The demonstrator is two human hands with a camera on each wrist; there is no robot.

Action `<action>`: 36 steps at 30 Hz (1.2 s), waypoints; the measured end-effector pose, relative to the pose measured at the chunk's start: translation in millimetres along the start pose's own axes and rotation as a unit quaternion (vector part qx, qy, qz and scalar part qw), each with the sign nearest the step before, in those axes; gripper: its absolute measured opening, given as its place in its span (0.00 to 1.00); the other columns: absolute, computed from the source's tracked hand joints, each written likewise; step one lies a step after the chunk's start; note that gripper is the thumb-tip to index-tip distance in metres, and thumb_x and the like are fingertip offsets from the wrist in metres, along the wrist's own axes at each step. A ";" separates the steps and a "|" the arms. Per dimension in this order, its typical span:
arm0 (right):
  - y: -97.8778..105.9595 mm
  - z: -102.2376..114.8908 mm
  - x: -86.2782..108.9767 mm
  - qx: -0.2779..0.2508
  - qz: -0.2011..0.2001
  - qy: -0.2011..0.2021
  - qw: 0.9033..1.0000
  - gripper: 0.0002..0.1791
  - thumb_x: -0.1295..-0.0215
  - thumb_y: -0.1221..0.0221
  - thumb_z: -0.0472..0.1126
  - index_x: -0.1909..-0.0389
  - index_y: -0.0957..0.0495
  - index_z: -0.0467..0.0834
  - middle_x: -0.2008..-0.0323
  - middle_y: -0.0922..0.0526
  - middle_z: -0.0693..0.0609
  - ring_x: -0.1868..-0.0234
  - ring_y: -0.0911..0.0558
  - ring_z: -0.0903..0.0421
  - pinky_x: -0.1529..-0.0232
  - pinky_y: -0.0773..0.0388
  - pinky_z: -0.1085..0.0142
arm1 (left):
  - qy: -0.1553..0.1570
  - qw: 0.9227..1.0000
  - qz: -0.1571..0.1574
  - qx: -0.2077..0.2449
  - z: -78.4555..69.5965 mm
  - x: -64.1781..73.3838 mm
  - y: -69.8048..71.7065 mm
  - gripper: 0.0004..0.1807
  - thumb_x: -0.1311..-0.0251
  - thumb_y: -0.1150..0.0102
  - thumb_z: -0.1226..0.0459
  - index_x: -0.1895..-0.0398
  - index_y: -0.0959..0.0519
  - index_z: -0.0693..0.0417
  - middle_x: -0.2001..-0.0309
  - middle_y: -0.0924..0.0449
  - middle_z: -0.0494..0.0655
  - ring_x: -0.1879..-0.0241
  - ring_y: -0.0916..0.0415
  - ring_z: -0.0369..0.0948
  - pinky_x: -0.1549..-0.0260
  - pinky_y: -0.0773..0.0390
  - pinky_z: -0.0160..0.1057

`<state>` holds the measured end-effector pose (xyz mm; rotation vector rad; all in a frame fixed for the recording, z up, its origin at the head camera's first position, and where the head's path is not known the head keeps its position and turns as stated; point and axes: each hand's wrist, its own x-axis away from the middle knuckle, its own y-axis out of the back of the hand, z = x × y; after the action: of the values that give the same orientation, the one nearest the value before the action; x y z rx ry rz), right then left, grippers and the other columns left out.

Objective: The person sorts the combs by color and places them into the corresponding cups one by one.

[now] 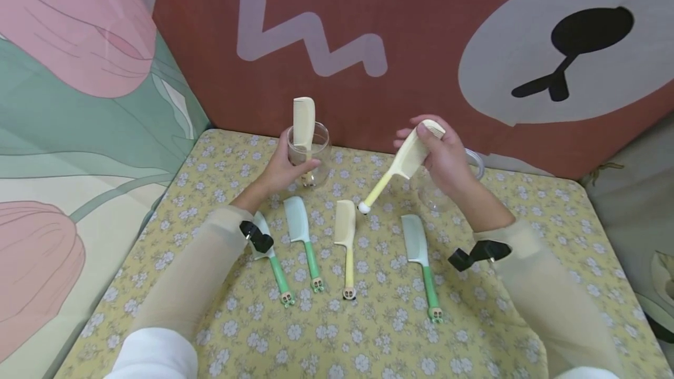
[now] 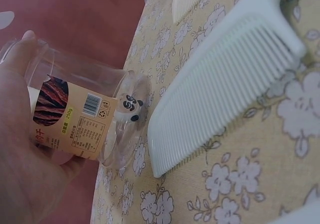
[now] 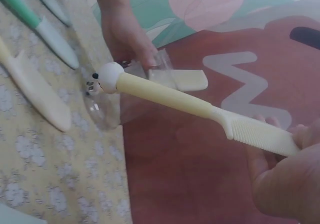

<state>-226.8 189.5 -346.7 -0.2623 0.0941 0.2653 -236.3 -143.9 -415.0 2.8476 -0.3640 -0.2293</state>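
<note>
My left hand (image 1: 280,173) grips a clear plastic jar (image 1: 323,159) with a printed label (image 2: 82,119). Inside it, handle down, a pale yellow comb (image 1: 303,117) sticks out above the rim; its panda-faced end shows at the jar's bottom in the left wrist view. With fingers and thumb, my right hand (image 1: 446,154) pinches another yellow comb (image 3: 170,95) by its toothed head. That comb's handle slants down toward the left, ending in a white ball-shaped tip (image 3: 111,77), apart from the jar and above the table.
Green-handled combs (image 1: 298,219) (image 1: 417,241) (image 1: 279,274) and a yellow comb (image 1: 345,222) lie spread on the flowered cloth (image 1: 295,332). Partly behind my right hand stands a second clear jar (image 1: 433,195). A printed fabric backdrop (image 1: 358,110) rises behind the table.
</note>
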 end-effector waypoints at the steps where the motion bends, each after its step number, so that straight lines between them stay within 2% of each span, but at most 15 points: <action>1: -1.4 2.6 -1.9 0.001 -0.007 0.002 1.000 0.10 0.21 0.48 0.42 0.47 0.24 0.44 0.58 0.11 0.49 0.56 0.11 0.53 0.53 0.16 0.64 | 0.001 1.000 0.000 0.001 0.0 0.0 0.2 0.51 0.34 0.33 0.67 0.20 0.60 0.59 0.25 0.47 0.63 0.26 0.44 0.56 0.29 0.40 0.57; 7: -12.9 19.6 -17.2 0.015 -0.042 0.014 0.999 0.12 0.21 0.47 0.44 0.46 0.25 0.43 0.57 0.12 0.47 0.55 0.11 0.52 0.54 0.16 0.62 | 0.004 1.000 0.003 -0.001 -2.1 0.6 0.1 0.51 0.34 0.33 0.67 0.20 0.60 0.59 0.25 0.48 0.63 0.26 0.44 0.56 0.29 0.41 0.57; 13: -28.7 37.0 -33.6 0.013 -0.048 0.041 0.998 0.13 0.22 0.46 0.42 0.44 0.26 0.40 0.56 0.14 0.44 0.55 0.12 0.49 0.51 0.16 0.62 | 0.004 1.000 0.004 0.003 -0.7 -1.1 0.3 0.51 0.34 0.34 0.67 0.20 0.59 0.58 0.24 0.48 0.62 0.26 0.45 0.56 0.29 0.40 0.57; 20: -52.1 54.3 -52.8 -0.008 -0.050 0.048 0.998 0.14 0.23 0.46 0.40 0.43 0.27 0.37 0.57 0.14 0.42 0.58 0.12 0.48 0.52 0.16 0.60 | -0.004 1.000 -0.004 0.009 31.1 -14.4 -0.3 0.53 0.35 0.32 0.66 0.19 0.60 0.52 0.24 0.47 0.59 0.27 0.43 0.54 0.30 0.39 0.57; 24: -66.4 63.0 -64.5 -0.010 -0.052 0.053 0.997 0.11 0.23 0.45 0.39 0.46 0.25 0.39 0.59 0.13 0.42 0.60 0.12 0.48 0.54 0.16 0.60 | -0.015 1.000 -0.007 0.009 35.5 -15.1 -0.2 0.52 0.36 0.31 0.65 0.19 0.59 0.50 0.26 0.44 0.57 0.29 0.39 0.51 0.32 0.36 0.55; 29: -82.5 66.2 -79.4 -0.003 -0.064 0.061 0.996 0.08 0.23 0.45 0.38 0.49 0.23 0.40 0.62 0.13 0.42 0.61 0.12 0.49 0.54 0.16 0.59 | -0.019 1.000 -0.007 0.015 36.5 -15.2 0.2 0.52 0.36 0.31 0.65 0.20 0.58 0.49 0.27 0.43 0.56 0.32 0.37 0.50 0.34 0.34 0.54; 36: -109.6 57.6 -97.6 -0.002 -0.068 0.082 0.994 0.05 0.24 0.45 0.35 0.54 0.22 0.39 0.65 0.15 0.42 0.64 0.13 0.47 0.52 0.16 0.55 | -0.015 1.000 -0.007 0.018 36.9 -15.4 -0.5 0.52 0.35 0.32 0.65 0.20 0.58 0.48 0.27 0.42 0.56 0.32 0.36 0.51 0.33 0.35 0.53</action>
<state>-287.6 78.8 -252.3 -0.2922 0.2370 0.1088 -257.9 -148.1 -448.4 2.8863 -0.3572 -0.2703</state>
